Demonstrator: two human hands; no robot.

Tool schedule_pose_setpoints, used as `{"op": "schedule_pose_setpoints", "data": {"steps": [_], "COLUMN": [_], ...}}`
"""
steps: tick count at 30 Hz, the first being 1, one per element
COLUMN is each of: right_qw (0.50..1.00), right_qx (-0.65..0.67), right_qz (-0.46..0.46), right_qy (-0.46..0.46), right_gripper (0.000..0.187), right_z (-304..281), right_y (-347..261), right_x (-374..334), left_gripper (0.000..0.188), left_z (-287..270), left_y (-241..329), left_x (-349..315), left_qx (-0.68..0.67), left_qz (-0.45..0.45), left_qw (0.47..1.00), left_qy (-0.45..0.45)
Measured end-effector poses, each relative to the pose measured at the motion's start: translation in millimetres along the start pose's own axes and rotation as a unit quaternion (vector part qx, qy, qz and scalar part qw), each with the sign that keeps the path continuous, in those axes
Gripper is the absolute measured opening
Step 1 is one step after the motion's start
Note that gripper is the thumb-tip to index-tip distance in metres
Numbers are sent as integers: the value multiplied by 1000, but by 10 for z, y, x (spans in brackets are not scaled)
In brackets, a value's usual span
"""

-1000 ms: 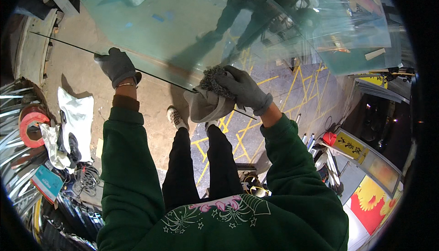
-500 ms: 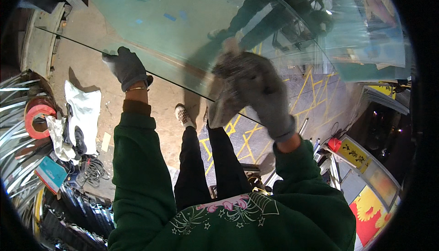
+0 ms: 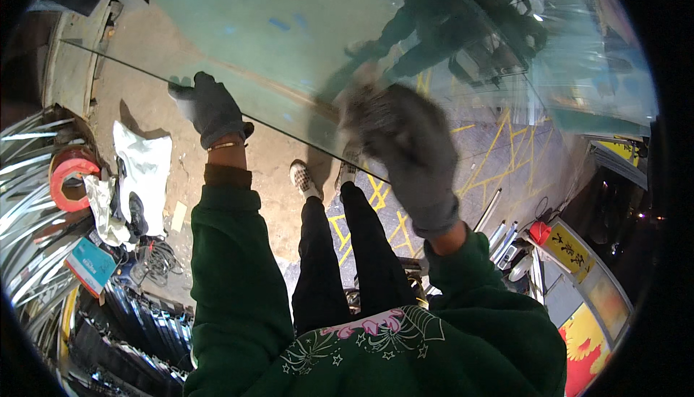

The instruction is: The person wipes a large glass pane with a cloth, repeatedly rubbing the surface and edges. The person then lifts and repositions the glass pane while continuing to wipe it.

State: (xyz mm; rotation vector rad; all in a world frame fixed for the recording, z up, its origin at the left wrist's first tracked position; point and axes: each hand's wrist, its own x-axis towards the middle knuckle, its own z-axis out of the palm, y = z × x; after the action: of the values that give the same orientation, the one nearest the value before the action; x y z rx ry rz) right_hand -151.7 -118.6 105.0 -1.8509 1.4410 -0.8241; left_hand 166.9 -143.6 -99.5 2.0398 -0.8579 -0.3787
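Note:
A large clear glass sheet (image 3: 289, 57) spans the view in front of me, its near edge running slantwise from upper left toward the middle. My left hand (image 3: 210, 110), in a grey glove, is closed on that edge, with fingertips showing through the glass. My right hand (image 3: 416, 148), also gloved in grey, is over the glass right of the middle. Motion smears its fingers. They seem closed on a crumpled grey cloth (image 3: 356, 117), whose outline is blurred against the glass.
Long metal strips (image 3: 29, 180), a red-orange tape roll (image 3: 71, 180), a white bag (image 3: 141, 166), a teal box (image 3: 90, 265) and coiled cable (image 3: 159, 261) lie at left. Yellow signboards (image 3: 571, 252) and a red container (image 3: 539, 233) stand at right. My checkered shoes (image 3: 303, 179) are below the glass.
My right hand has shifted slightly, and the cloth flap that hung below it no longer shows. My left hand keeps its place on the glass edge. The whole view has drifted a little.

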Motion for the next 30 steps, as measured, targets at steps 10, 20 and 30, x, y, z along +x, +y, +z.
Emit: {"op": "schedule_pose_setpoints", "data": {"steps": [10, 20, 30], "right_qw": [917, 922, 935], "right_qx": [153, 208, -67], "right_qz": [94, 34, -148], "right_qy": [-356, -325, -314], "right_gripper": [56, 55, 52], "right_z": [165, 886, 590], "right_y": [504, 457, 277], "right_x": [-513, -541, -519], "left_gripper": [66, 59, 52], "left_z": [-350, -525, -499], "left_y": [480, 396, 436], "left_x": [-276, -416, -417], "left_qx": [-275, -299, -304], "left_qz": [-203, -205, -203], "left_qw": [936, 927, 923], "left_qy": [86, 91, 115]}}
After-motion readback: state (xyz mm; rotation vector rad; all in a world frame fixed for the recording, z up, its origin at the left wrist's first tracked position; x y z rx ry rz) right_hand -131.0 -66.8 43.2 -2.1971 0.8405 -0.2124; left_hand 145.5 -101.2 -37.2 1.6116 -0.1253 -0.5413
